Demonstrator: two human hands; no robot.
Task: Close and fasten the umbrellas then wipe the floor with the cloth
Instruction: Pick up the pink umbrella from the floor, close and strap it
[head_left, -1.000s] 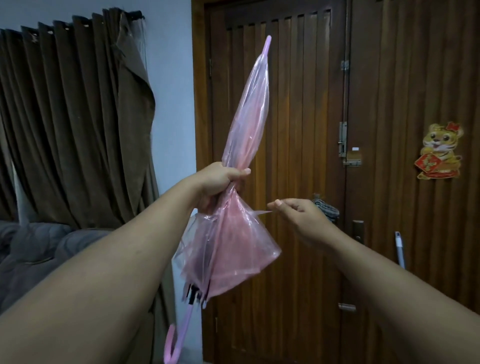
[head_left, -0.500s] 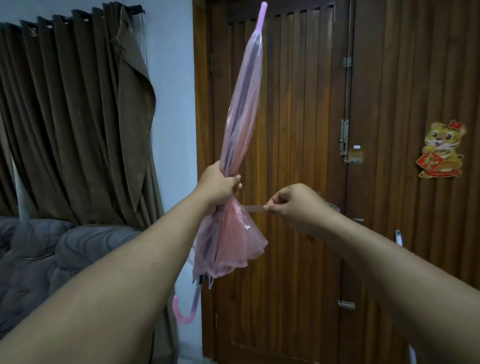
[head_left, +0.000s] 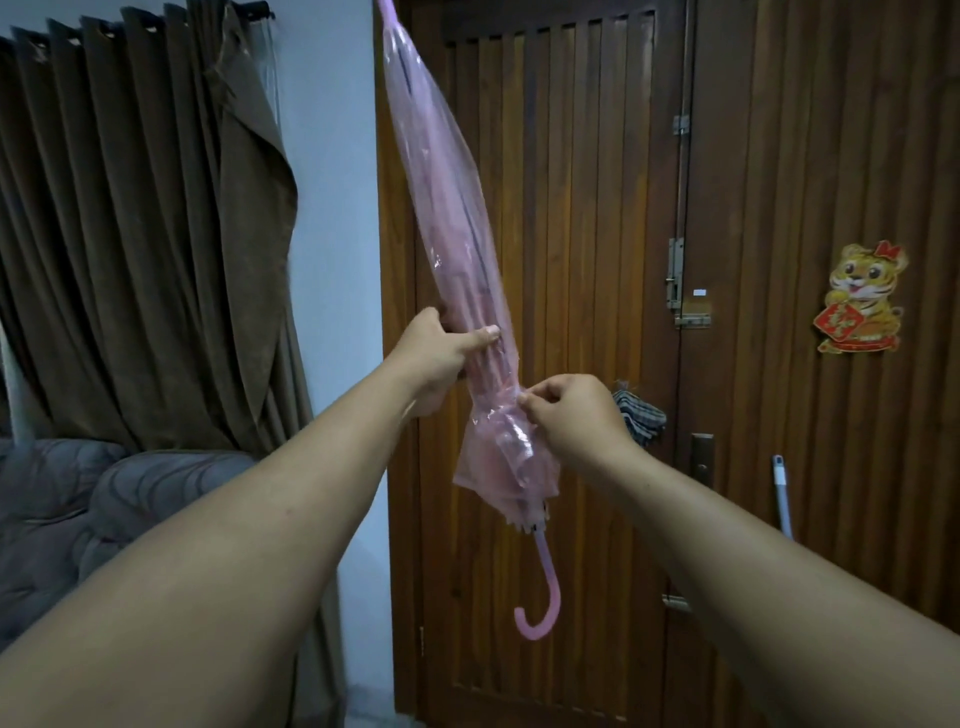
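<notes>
Now that my right hand (head_left: 571, 421) has carried the strap across to the gathered folds, its fingers (head_left: 535, 402) pinching it at about five o'clock from my left hand (head_left: 441, 358), which grips the pink umbrella (head_left: 457, 218) upright before the door (head_left: 571, 208), fastening looks nearly done.

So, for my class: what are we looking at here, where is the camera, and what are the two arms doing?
The camera sits on a person's head, looking forward, so both arms reach in from below. The left hand grips a folded pink umbrella, held tip up with its hooked handle hanging down. The right hand pinches at the bunched plastic near the lower end, probably its fastening strap. Behind stand a wooden door, a brown curtain and a tiger sticker.
</notes>
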